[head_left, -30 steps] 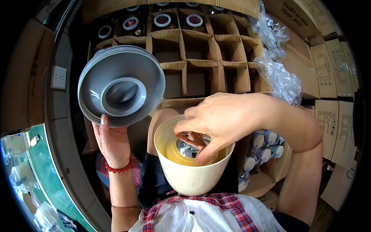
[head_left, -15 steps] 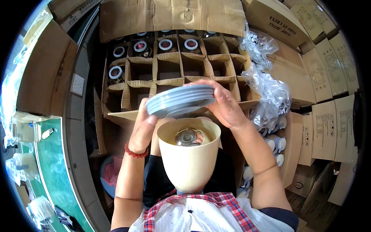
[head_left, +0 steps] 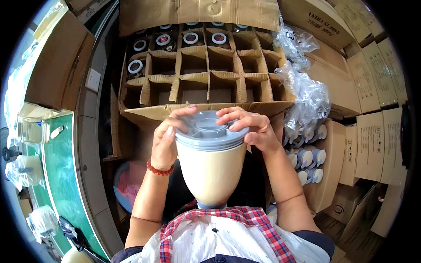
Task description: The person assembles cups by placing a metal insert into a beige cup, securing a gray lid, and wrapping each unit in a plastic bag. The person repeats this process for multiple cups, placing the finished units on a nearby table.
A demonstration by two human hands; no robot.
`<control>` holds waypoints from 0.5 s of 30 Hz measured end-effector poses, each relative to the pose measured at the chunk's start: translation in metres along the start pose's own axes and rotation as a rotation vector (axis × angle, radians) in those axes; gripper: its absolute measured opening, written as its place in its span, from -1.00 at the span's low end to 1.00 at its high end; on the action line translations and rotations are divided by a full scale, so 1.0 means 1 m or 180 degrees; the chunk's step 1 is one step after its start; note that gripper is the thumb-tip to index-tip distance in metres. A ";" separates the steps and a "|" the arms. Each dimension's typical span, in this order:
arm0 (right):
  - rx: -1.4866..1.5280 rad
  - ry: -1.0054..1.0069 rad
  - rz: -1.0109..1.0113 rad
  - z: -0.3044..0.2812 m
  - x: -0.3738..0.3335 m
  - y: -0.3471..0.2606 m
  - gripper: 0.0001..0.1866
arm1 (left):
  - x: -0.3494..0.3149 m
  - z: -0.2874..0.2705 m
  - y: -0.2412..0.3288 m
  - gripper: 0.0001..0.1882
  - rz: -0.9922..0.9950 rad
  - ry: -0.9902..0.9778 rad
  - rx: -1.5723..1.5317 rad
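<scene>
One grey lid (head_left: 211,141) tops the cream body (head_left: 212,175) above the lap (head_left: 177,191); left hand (head_left: 165,142) and right hand (head_left: 259,131) curl round the lid's sides, fingers on top. Uneven pressure could seat it crooked; a loosened grip could let the body tip. Its long axis runs toward the shirt (head_left: 190,234), base (head_left: 212,205) nearest, lid pointing toward the carton's (head_left: 144,115) near edge.
</scene>
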State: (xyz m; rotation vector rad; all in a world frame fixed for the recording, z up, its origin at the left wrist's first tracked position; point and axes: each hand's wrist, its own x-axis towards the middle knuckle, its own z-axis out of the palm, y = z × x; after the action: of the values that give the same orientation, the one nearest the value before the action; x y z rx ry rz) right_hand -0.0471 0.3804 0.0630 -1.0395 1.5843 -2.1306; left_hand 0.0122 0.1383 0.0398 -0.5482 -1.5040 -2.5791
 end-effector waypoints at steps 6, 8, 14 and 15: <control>0.0361 0.0159 0.0176 0.007 -0.013 0.008 -0.53 | -0.012 -0.004 0.001 -0.61 -0.0323 -0.0013 0.0208; 0.0442 0.0166 0.0210 0.009 -0.014 0.004 -0.63 | -0.011 -0.004 -0.002 -0.59 -0.0312 -0.0026 0.0163; -0.2702 -0.0044 0.0244 0.051 0.015 -0.065 -0.79 | -0.007 -0.013 0.003 -0.58 0.0004 -0.0122 0.0807; -0.2625 0.0099 0.0166 0.062 0.017 -0.069 -0.81 | -0.004 -0.012 0.007 -0.58 -0.0042 -0.0231 0.0859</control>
State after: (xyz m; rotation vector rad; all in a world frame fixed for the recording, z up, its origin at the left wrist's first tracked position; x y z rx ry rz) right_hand -0.0037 0.3506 0.1413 -1.1422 2.5506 -1.4422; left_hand 0.0150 0.1237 0.0386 -0.6046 -1.8452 -2.3324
